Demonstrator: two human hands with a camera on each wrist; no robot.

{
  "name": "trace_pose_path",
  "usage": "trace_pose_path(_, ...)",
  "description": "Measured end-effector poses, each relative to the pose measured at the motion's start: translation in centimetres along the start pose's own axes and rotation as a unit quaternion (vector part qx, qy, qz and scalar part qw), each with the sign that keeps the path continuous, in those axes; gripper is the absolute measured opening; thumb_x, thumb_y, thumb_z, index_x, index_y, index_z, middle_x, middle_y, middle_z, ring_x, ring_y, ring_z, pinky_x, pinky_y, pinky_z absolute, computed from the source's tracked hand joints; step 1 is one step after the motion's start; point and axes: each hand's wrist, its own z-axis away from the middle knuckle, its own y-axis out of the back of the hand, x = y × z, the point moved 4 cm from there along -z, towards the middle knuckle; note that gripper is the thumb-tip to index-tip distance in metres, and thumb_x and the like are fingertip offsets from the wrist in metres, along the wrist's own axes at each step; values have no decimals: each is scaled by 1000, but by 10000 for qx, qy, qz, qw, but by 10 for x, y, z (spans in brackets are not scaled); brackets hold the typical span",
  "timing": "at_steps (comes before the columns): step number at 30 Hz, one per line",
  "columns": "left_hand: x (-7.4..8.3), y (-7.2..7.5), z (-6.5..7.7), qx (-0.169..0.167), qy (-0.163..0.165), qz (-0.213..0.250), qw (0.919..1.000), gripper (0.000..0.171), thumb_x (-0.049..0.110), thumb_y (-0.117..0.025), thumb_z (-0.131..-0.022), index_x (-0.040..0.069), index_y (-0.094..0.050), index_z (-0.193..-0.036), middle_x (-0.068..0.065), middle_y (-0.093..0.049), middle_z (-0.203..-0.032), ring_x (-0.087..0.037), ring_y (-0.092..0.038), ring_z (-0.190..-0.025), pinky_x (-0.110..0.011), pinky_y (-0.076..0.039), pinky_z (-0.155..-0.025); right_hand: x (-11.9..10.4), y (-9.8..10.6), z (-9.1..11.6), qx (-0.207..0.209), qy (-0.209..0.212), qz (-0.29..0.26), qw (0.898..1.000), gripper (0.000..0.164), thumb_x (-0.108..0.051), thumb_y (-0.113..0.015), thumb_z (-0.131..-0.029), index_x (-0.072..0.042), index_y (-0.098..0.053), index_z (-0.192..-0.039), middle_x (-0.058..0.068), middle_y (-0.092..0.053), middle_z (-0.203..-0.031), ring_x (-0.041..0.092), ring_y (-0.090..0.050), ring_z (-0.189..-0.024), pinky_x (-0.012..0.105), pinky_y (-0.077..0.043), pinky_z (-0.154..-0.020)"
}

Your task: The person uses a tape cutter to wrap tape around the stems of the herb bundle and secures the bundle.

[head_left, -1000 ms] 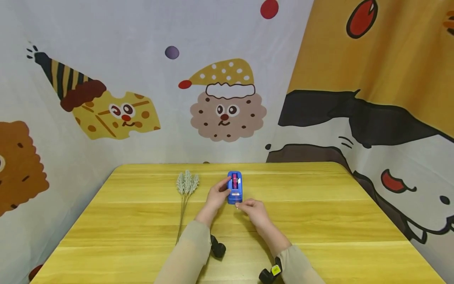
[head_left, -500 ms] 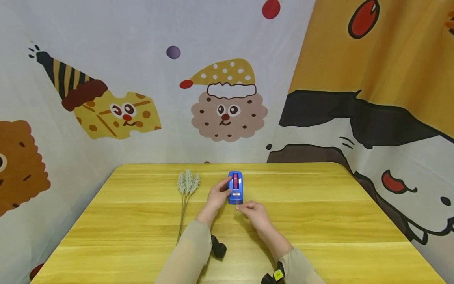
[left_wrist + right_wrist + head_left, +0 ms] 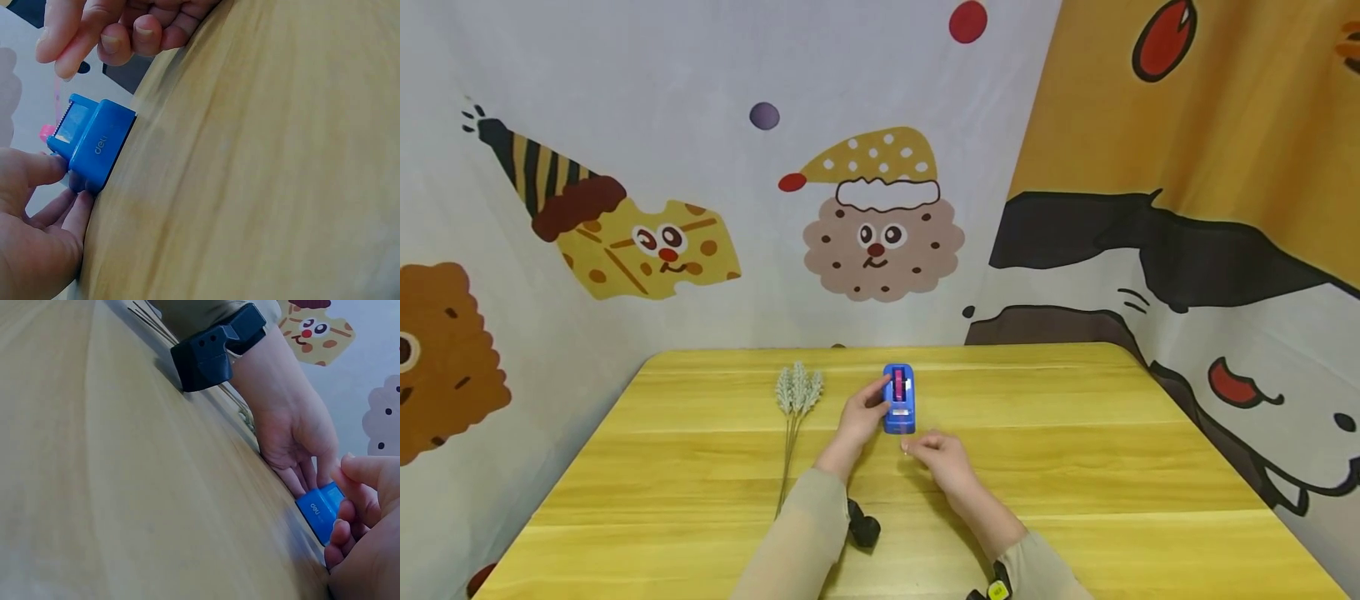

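Observation:
A blue tape dispenser (image 3: 900, 422) with a pink tape core (image 3: 898, 386) stands on the wooden table. My left hand (image 3: 859, 417) grips its left side, thumb and fingers around the body. Just in front of it, my right hand (image 3: 947, 460) pinches the end of a clear tape strip (image 3: 57, 103) between thumb and forefinger. That strip runs from the dispenser's toothed cutter (image 3: 62, 119) up to the right fingertips in the left wrist view. In the right wrist view, the right fingers partly cover the dispenser.
A bunch of pale green dried stems (image 3: 797, 392) lies on the wooden table (image 3: 1075, 467), left of the left hand. Black wrist cameras (image 3: 864, 527) sit on both forearms. Behind the table hangs a cloth (image 3: 700, 67) printed with cartoon foods.
My right hand has drawn a little towards me, away from the dispenser, lengthening the tape strip. The left hand keeps its hold, and the dispenser stays in place.

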Motion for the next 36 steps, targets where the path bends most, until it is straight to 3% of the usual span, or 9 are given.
trace_pose_path(9, 1, 0, 0, 11, 30, 63, 10000, 45, -1, -59, -93, 16, -59, -135, -22, -53, -135, -37, -48, -126, -48, -38, -105, 2, 0, 8, 24, 13, 52, 10000, 25, -20, -74, -85, 4, -69, -82, 0, -56, -77, 16, -45, -75, 31, -40, -67)
trace_pose_path(29, 0, 0, 0, 8, -25, 26, 10000, 45, -2, -60, -92, 14, -60, -134, -23, -55, -133, -37, -49, -125, -48, -39, -103, -2, 1, 29, -168, 378, -89, 9991, 23, -12, -73, -84, 9, -68, -80, 1, -57, -78, 15, -47, -78, 28, -40, -68)
trace_pose_path(36, -1, 0, -1, 10, 32, -6, 10000, 45, -1, -59, -93, 16, -59, -134, -22, -54, -134, -37, -49, -125, -48, -39, -103, -1, 2, 34, -257, 344, -143, 9990, 22, -12, -74, -83, 9, -68, -80, 3, -58, -81, 17, -50, -82, 31, -41, -75)
